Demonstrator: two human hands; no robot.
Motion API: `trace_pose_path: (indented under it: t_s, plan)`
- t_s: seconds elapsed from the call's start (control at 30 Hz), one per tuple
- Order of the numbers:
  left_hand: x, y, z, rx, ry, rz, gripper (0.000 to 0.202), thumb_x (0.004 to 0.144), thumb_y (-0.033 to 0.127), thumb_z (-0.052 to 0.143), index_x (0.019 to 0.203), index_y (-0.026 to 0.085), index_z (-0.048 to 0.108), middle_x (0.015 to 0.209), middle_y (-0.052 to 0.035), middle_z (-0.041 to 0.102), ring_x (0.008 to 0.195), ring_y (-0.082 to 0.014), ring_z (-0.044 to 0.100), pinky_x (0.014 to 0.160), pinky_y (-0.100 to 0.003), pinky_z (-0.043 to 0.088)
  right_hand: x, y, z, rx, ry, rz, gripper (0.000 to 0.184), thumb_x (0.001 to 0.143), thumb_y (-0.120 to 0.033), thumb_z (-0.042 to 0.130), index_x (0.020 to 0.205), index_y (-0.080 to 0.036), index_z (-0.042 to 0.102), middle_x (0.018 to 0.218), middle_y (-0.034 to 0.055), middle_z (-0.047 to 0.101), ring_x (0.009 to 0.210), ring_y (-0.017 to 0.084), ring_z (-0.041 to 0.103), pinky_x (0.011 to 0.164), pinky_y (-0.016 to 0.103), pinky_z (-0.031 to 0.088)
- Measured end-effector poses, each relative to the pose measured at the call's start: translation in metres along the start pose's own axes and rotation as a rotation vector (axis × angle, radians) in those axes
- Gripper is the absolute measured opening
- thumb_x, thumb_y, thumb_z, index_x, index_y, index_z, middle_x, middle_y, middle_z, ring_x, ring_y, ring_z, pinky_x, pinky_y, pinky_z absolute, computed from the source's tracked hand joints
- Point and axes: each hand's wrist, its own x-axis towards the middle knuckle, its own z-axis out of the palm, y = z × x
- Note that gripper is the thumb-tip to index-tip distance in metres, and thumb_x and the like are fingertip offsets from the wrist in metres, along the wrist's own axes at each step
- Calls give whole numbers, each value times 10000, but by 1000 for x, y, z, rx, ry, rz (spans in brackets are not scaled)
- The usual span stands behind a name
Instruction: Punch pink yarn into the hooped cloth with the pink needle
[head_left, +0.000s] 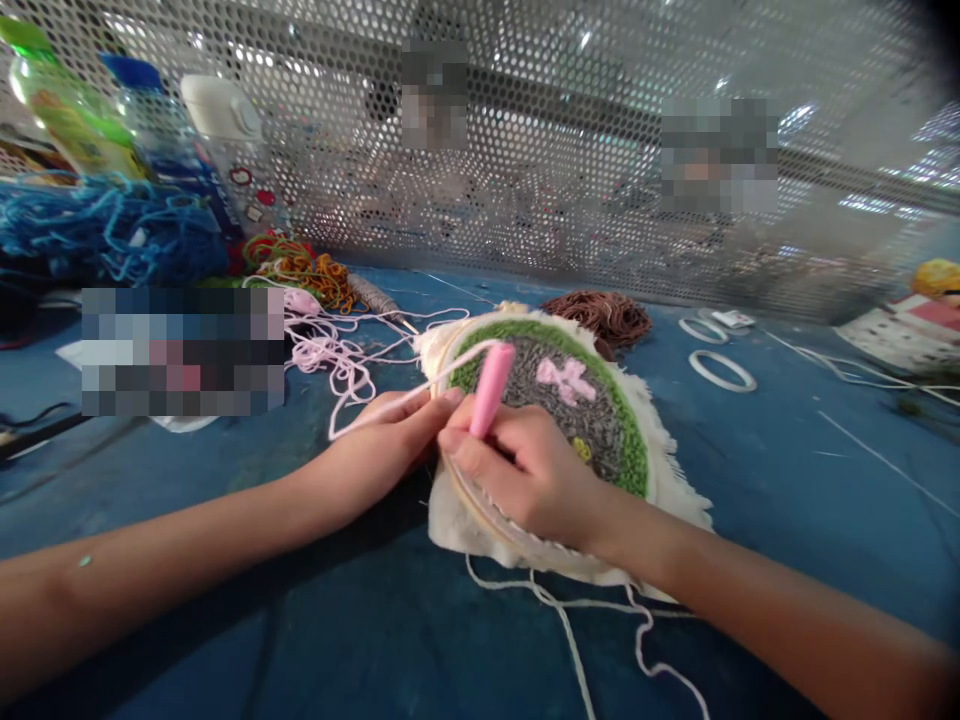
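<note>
A pink pen [493,388], tilted slightly, is gripped in the closed fingers of the right hand [525,465], over the near-left part of a round hoop [474,493]. The hoop's left edge is pinched by the left hand [397,428], whose lower fingers are partly hidden. The hoop, with white cloth [454,520] spread around it, is seen at the middle of the blue table [337,630]. Pink yarn [465,355] is strung from the pen's top past the left hand.
</note>
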Motion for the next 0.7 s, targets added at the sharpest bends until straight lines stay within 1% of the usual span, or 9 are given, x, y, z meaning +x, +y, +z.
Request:
trace_pose_path:
  t_s: [0.07,0.1,0.17,0.27,0.37,0.43,0.53,0.7]
  plan:
    - [3,2,-1,-63,-37,-63,405,852,522,473,632,182,462,492,72,292,427,-65,248,389,-194,185,-2,5,-1,168,72,22,225,932,-299,461,753,-179,526,703,3,531,621,114,488,567,264,390]
    - [5,3,-1,-98,-36,-89,413,856,522,468,618,186,439,480,75,289,411,-64,244,374,-187,187,-3,7,-1,200,111,13,217,929,-303,474,762,-178,529,709,5,525,628,115,484,567,265,391]
    - [9,5,-2,-104,2,-122,404,880,493,436,612,192,418,455,69,316,379,-66,254,343,-176,197,-5,10,0,187,173,-14,200,927,-298,492,775,-176,540,703,2,517,627,113,475,570,266,387]
    - [13,8,-4,-53,54,-161,376,902,444,412,623,193,423,441,59,355,343,-65,268,306,-162,196,-7,13,3,193,229,-60,171,936,-280,488,805,-184,542,689,-14,494,593,94,456,570,258,387]
    - [14,6,-6,-85,38,-151,384,909,437,412,615,190,403,437,72,311,335,-52,237,301,-148,177,-7,14,5,285,302,-49,171,956,-295,456,829,-198,519,662,-35,451,536,75,421,532,243,373]
    - [13,4,-6,-127,23,-147,352,911,428,419,652,190,436,428,85,281,329,-49,217,299,-139,160,-7,14,5,303,305,-44,161,957,-299,460,844,-201,520,653,-40,447,518,66,411,513,235,362]
    - [13,3,-6,-168,34,-150,270,908,398,446,737,195,496,418,95,278,317,-49,224,288,-131,160,-7,12,4,239,270,-77,113,940,-260,497,861,-197,547,657,-41,470,523,58,427,518,228,366]
    - [12,4,-3,-173,80,-132,258,914,328,443,706,187,500,402,89,292,308,-49,240,277,-133,173,-8,2,2,62,262,-157,96,927,-204,501,850,-182,553,677,-27,506,568,67,452,547,233,379]
